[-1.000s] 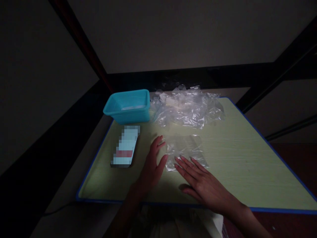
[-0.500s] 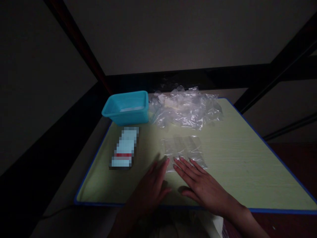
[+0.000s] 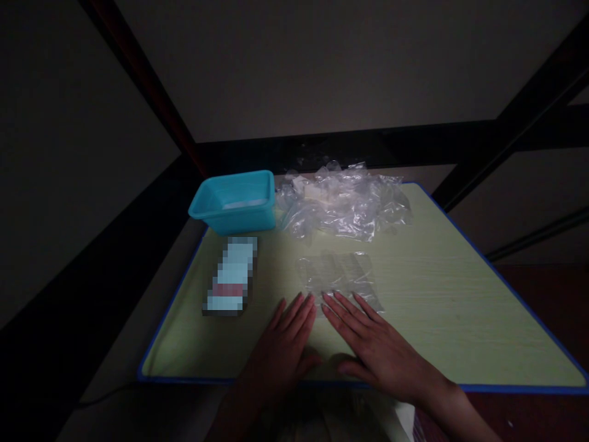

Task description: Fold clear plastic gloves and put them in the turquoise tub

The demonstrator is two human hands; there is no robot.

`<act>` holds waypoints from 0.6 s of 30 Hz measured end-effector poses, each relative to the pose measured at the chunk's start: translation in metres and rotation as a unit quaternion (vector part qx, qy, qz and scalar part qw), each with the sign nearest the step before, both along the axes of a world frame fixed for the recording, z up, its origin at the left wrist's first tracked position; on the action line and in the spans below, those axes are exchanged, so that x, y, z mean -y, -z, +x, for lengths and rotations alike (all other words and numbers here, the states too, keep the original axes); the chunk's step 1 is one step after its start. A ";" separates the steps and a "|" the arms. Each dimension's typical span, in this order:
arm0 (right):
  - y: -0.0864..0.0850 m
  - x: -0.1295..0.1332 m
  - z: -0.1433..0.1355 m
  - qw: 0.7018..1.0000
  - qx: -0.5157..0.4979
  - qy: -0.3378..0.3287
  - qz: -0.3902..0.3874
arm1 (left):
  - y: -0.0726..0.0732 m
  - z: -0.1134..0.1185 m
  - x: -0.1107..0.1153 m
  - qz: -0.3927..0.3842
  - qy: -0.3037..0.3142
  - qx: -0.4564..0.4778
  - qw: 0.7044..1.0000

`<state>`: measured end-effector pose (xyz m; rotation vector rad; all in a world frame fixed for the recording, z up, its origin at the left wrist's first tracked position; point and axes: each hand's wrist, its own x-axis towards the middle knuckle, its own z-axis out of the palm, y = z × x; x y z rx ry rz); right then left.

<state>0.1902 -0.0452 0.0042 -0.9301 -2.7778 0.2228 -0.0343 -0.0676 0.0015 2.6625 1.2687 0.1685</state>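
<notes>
A clear plastic bag (image 3: 338,273) lies flat on the table in front of me, with creases running across it. My left hand (image 3: 288,337) rests palm down at the bag's near left corner, fingers stretched out and thumb apart. On the near right part of the bag lies my right hand (image 3: 368,337), also flat, its fingers spread and their tips on the plastic. Neither hand grips anything. The bag's near edge is partly hidden under the fingers.
A heap of crumpled clear plastic bags (image 3: 350,209) sits at the table's back. Left of it stands a turquoise plastic basket (image 3: 248,218). A phone (image 3: 232,273), its screen blurred out, lies in front of the basket. The pale table (image 3: 460,319) has a blue edge.
My left hand has turned from tilted on its side to flat, its fingers now spread on the table and bag corner. My right hand has hardly moved.
</notes>
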 end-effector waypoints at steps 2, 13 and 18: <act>0.001 0.001 0.002 1.000 0.008 0.003 0.004 | 0.000 0.000 0.000 0.002 0.003 -0.005 1.000; -0.012 -0.009 0.049 0.994 -0.060 0.056 0.071 | 0.000 -0.002 0.004 0.035 -0.010 0.069 0.997; -0.024 -0.022 0.057 0.994 -0.050 0.039 0.092 | -0.005 0.010 -0.002 0.038 0.017 0.095 0.995</act>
